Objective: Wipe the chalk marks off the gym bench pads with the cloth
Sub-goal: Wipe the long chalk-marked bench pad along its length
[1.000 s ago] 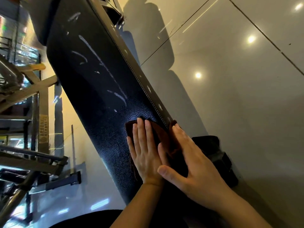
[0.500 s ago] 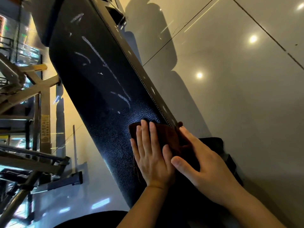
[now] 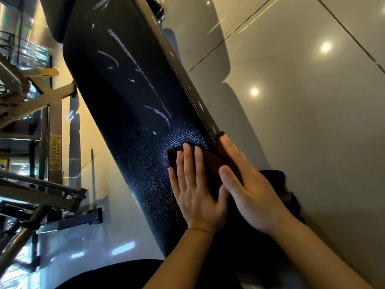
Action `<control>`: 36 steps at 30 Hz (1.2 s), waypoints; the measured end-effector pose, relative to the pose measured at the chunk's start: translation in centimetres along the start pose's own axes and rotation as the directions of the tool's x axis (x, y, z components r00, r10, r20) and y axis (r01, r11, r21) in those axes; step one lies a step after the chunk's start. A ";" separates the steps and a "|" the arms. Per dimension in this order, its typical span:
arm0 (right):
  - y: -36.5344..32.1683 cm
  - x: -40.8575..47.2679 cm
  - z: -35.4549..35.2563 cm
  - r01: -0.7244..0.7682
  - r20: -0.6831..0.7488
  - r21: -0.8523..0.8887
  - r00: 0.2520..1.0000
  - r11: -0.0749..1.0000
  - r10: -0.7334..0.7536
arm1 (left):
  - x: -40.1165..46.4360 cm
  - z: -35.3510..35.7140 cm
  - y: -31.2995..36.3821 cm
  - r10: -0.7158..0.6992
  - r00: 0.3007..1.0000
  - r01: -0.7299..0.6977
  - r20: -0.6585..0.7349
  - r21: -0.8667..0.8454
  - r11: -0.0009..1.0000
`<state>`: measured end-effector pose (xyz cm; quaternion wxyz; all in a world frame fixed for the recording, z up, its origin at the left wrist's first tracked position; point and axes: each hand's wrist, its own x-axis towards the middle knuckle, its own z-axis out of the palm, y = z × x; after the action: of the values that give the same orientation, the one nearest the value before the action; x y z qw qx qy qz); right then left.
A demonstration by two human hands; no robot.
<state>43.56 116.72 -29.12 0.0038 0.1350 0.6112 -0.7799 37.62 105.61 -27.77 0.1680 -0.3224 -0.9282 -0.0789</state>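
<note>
A long black textured bench pad [image 3: 129,113] runs diagonally from the upper left to the lower middle. White chalk marks [image 3: 133,59] streak its upper half, with a short smear [image 3: 161,115] just above the hands. A dark brown cloth [image 3: 212,163] lies flat on the pad near its right edge. My left hand [image 3: 193,190] presses on the cloth with straight fingers. My right hand [image 3: 248,184] lies flat on the cloth's right part at the pad's stitched edge, fingers straight. Most of the cloth is hidden under both hands.
Glossy grey floor tiles [image 3: 302,122] spread to the right of the bench. A metal gym frame [image 3: 41,126] with bars stands at the left. A dark base part of the bench [image 3: 287,188] shows under my right hand. A second pad [image 3: 54,19] sits at the top left.
Both hands with the cloth have slid a little up the pad toward the chalk marks. My right hand has drawn closer to my left hand.
</note>
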 end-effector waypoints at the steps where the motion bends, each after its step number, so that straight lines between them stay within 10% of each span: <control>1: 0.3 -0.7 -0.1 -0.001 -0.017 0.010 1.000 1.000 0.001 | 0.0 0.0 -0.1 0.019 1.000 -0.020 0.014 0.031 0.999; 9: -0.5 -0.3 -0.5 -0.030 -0.044 0.169 0.998 0.985 0.038 | -0.1 0.0 -0.1 0.013 0.998 -0.017 0.067 0.068 0.998; 23: 1.7 -3.4 -2.9 -0.089 0.015 -0.168 0.996 0.982 0.093 | -1.0 0.8 -0.5 -0.070 0.987 0.057 0.144 0.090 0.994; 36: -1.7 0.0 -1.0 -0.050 0.045 -0.115 0.997 0.992 0.056 | -1.3 1.3 -1.2 -0.034 0.993 0.023 0.117 0.096 0.995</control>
<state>43.49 118.10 -27.74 0.0471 0.1318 0.6507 -0.7463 37.54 104.28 -29.52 0.1267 -0.3049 -0.9437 -0.0179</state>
